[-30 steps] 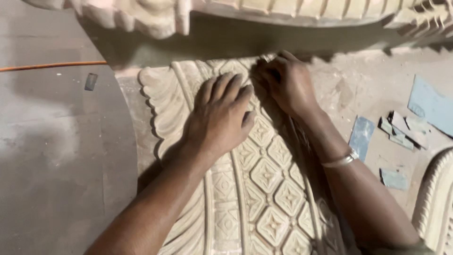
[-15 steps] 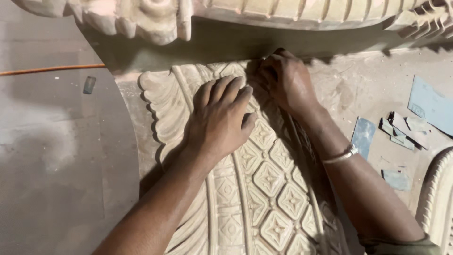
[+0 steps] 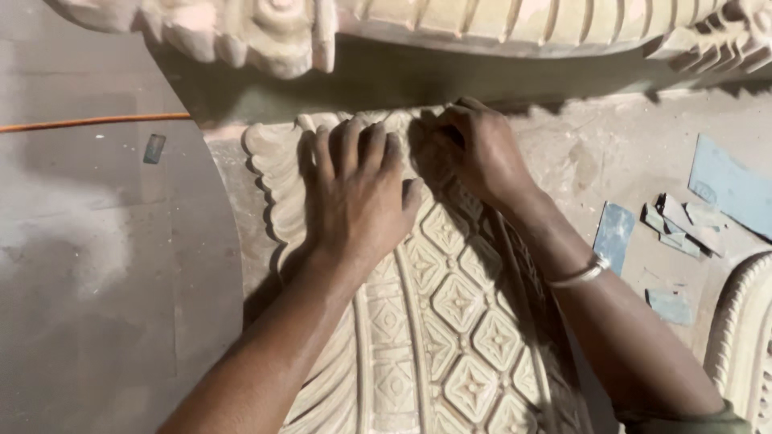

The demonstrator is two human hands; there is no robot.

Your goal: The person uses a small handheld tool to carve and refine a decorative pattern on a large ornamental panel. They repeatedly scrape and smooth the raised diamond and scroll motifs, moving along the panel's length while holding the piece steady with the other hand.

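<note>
A pale carved stone panel (image 3: 450, 337) with diamond flowers and a leaf border lies in front of me. My left hand (image 3: 358, 193) rests flat on its upper part, fingers spread over the leaf carving. My right hand (image 3: 474, 149) is bunched at the panel's top edge, fingertips pressed into the carving. Whether it holds something small between the fingers cannot be told. A metal bangle (image 3: 577, 275) circles my right wrist.
A large carved stone piece (image 3: 450, 28) overhangs at the top. Blue-grey sandpaper scraps (image 3: 615, 233) lie on the dusty surface at right, beside another ribbed carving (image 3: 744, 337). An orange cable (image 3: 88, 122) crosses the grey floor at left.
Both hands stay on the panel's top; my right hand has shifted slightly along the upper edge. The view has moved a little.
</note>
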